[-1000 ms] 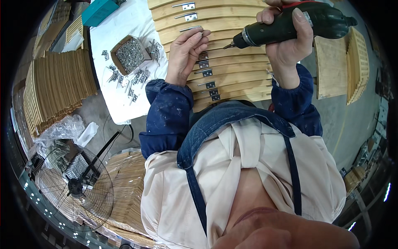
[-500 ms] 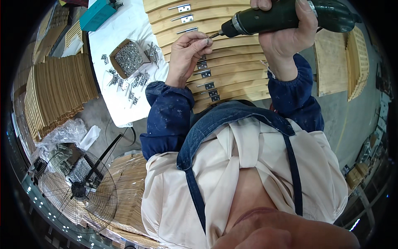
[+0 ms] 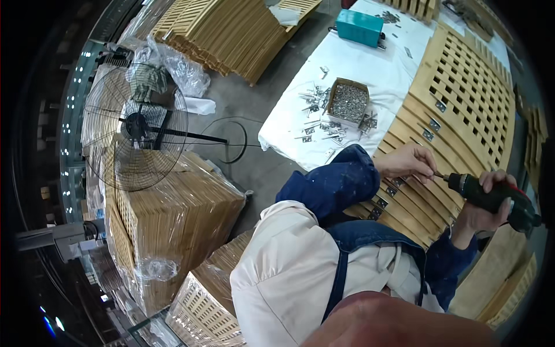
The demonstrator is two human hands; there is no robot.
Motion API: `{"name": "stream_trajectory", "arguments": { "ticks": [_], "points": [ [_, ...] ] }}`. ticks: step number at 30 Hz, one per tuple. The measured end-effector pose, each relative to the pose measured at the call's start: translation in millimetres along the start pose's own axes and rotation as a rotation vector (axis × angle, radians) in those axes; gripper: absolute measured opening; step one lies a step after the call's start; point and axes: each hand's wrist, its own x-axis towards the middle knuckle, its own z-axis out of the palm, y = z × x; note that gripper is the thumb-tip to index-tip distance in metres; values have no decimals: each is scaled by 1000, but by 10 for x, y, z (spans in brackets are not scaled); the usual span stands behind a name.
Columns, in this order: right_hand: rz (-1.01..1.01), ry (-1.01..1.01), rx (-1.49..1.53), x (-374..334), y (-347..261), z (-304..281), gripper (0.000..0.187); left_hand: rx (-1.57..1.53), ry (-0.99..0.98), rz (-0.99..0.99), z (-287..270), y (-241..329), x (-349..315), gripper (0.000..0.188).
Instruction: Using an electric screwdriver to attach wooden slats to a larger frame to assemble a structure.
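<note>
My right hand (image 3: 490, 202) is wrapped round a dark green electric screwdriver (image 3: 491, 194), which points left over the wood. At the tip of its bit (image 3: 442, 175), the thumb and fingers of my left hand (image 3: 406, 162) are pinched together. Whatever they hold is too small to make out. Below both hands lies a row of overlapping curved wooden slats (image 3: 415, 211). Small metal hinges sit along them, one hinge (image 3: 428, 135) beyond my left hand and another hinge (image 3: 376, 214) near my body. Farther up, the wood shows a lattice panel (image 3: 471, 87) of square holes.
On the white-covered table (image 3: 300, 87), a cardboard box (image 3: 347, 118) of small metal parts stands among loose hinges (image 3: 315, 99). Behind it is a teal box (image 3: 358, 28). A black fan (image 3: 136, 126), wrapped wooden stacks (image 3: 173, 214) and a stack of wooden panels (image 3: 231, 34) stand left.
The view has swung leftward, so the table and both hands now appear farther right and lower. The left fingers stay at the bit's tip, and the right hand keeps its grip on the screwdriver.
</note>
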Motion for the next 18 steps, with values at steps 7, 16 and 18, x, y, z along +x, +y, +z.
{"name": "stream_trajectory", "arguments": {
  "ticks": [7,16,18],
  "points": [
    [-18,80,6,339,59,-59,45,317,92,139,66,473,153,16],
    [-36,75,201,720,294,40,24,785,185,240,25,793,286,21],
    [-74,73,12,887,413,141,20,935,130,289,-62,959,332,22]
  ]
}}
